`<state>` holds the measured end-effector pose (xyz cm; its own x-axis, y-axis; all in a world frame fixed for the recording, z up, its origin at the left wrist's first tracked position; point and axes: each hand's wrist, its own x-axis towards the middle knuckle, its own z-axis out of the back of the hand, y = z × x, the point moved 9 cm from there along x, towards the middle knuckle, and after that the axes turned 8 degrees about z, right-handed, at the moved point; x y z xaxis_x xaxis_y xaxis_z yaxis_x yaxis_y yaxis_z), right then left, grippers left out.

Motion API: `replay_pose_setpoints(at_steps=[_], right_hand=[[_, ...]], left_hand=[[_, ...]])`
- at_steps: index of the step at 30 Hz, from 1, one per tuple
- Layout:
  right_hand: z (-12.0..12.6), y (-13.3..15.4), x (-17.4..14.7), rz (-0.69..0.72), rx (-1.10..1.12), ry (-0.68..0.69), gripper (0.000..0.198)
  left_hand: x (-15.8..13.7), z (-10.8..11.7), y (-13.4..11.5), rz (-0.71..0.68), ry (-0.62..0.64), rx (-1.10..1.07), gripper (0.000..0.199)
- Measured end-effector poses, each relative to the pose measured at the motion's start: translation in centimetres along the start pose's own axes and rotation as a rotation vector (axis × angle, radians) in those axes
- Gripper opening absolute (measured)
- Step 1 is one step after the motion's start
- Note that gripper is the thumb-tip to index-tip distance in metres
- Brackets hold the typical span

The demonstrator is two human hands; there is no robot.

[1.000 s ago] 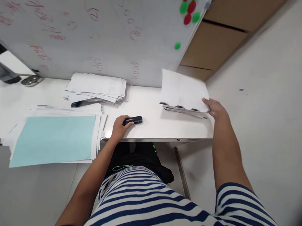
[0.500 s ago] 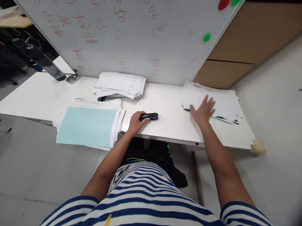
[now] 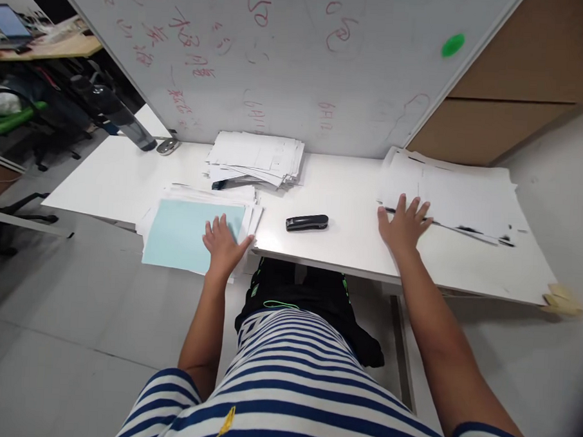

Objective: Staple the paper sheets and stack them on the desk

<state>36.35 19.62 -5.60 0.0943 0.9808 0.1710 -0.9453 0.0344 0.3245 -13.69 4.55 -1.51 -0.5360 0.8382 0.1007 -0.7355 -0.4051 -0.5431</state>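
Left hand spread over the right part of the blue sheet, thumb toward the pile's right edge; pinching nothing, firmness of contact impossible to tell. Right hand likewise spread, fingertips over the near left edge of the right pile; no sheet pinched. Between the hands, on the bench: stapler, lying loose, apart from every pile. Under the blue sheet: left pile, uneven, overhanging the near edge of the bench. Progress, as judged: handling of the paper only partway along. Apparently done: right pile laid flat, stapler out of the hands. Apparently left: left pile, blue sheet on top, none of its sheets separated; edges of all piles unsquared. Staples in the sheets: too small to tell. Farther out, near the foot of the whiteboard: far pile, with a dark object partly beneath. Far left: mouse and bottle. Near right corner: pale tape.
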Motion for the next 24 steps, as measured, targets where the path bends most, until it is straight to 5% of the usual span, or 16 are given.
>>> replay_pose_setpoints(at_steps=[3, 10, 19, 22, 24], right_hand=[[-0.2, -0.3, -0.1, -0.018, 0.006, -0.009, 0.085], [-0.3, -0.6, -0.2, -0.057, -0.021, -0.005, 0.085], [0.3, -0.7, -0.1, -0.034, 0.023, -0.09, 0.078], [1.7, 0.6, -0.6, 0.041, 0.058, -0.213, 0.072], [2.6, 2.5, -1.8, 0.098, 0.168, -0.272, 0.069]], left_hand=[[0.5, -0.9, 2.7, 0.141, 0.107, 0.047, 0.113], [-0.5, -0.6, 1.6, 0.137, 0.194, 0.117, 0.088], [0.0, 1.5, 3.6, 0.189, 0.102, -0.19, 0.016], [-0.7, 3.0, 2.2, 0.181, 0.036, -0.348, 0.018], [-1.9, 4.5, -0.7, 0.093, 0.014, -0.43, 0.024]])
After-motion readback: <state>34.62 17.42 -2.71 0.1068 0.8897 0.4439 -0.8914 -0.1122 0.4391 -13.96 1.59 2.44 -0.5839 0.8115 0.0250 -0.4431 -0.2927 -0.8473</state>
